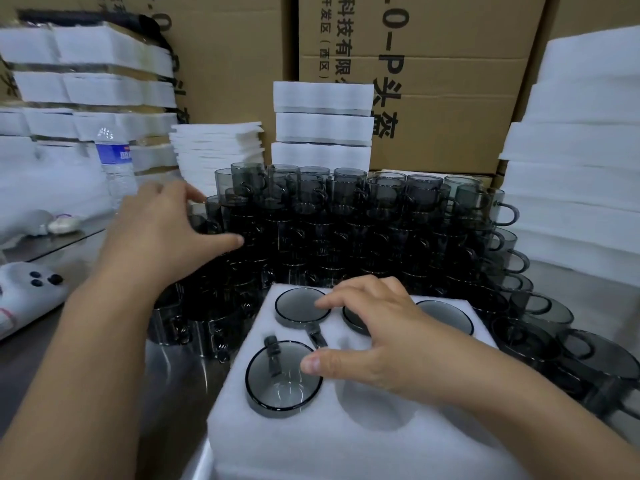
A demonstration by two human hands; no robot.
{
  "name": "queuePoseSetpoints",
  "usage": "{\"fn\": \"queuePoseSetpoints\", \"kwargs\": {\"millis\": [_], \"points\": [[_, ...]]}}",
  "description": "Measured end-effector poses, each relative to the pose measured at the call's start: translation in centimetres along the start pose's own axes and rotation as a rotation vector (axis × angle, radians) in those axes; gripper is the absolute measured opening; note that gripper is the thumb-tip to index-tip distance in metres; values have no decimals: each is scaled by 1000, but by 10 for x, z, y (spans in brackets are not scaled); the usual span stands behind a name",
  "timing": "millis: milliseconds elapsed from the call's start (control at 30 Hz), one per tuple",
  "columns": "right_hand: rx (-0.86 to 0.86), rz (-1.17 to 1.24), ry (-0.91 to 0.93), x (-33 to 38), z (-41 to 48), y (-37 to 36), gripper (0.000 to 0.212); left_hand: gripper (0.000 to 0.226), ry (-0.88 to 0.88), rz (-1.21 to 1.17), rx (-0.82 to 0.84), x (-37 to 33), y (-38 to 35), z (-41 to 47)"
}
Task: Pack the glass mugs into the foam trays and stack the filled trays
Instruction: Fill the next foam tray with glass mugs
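Note:
A white foam tray [363,441] lies in front of me with smoky grey glass mugs sunk in its holes: one at the front left [282,379], one at the back left [300,306], another at the back right [446,315]. One front hole [374,400] is bare. My right hand [391,337] hovers over the tray's middle with spread, relaxed fingers, covering a fourth mug [353,322]. My left hand [166,233] reaches with fingers spread to the left flank of a tall pile of stacked mugs [346,220]; it holds nothing I can see.
Filled foam trays [322,126] stand stacked behind the mugs, more at the left [86,88]. Loose foam sheets [218,150] and a tall foam pile [581,150] flank them. A water bottle [116,168] stands left. Cardboard boxes [433,81] form the back wall.

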State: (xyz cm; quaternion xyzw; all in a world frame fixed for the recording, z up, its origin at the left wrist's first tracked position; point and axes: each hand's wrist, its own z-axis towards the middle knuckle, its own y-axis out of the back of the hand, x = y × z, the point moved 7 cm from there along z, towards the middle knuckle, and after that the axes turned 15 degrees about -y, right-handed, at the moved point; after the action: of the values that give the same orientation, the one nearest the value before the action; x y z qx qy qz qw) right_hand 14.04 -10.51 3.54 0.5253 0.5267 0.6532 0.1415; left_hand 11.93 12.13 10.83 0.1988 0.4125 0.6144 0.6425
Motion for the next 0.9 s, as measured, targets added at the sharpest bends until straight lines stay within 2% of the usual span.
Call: {"fn": "queuePoseSetpoints", "kwargs": {"millis": [67, 167, 467, 600, 733, 900], "points": [[-4, -1, 7, 1, 0, 0, 83, 90, 113, 77, 145, 15, -11, -2], [-2, 2, 9, 1, -1, 1, 79, 98, 166, 107, 173, 26, -16, -2], [-13, 6, 7, 1, -1, 1, 80, 68, 147, 286, 190, 37, -20, 6], [-21, 1, 11, 0, -1, 1, 78, 75, 136, 195, 178, 39, -23, 8], [-24, 3, 11, 0, -1, 1, 78, 61, 194, 177, 161, 45, -24, 5], [-24, -1, 12, 0, -1, 1, 78, 61, 220, 133, 135, 46, -22, 2]]}}
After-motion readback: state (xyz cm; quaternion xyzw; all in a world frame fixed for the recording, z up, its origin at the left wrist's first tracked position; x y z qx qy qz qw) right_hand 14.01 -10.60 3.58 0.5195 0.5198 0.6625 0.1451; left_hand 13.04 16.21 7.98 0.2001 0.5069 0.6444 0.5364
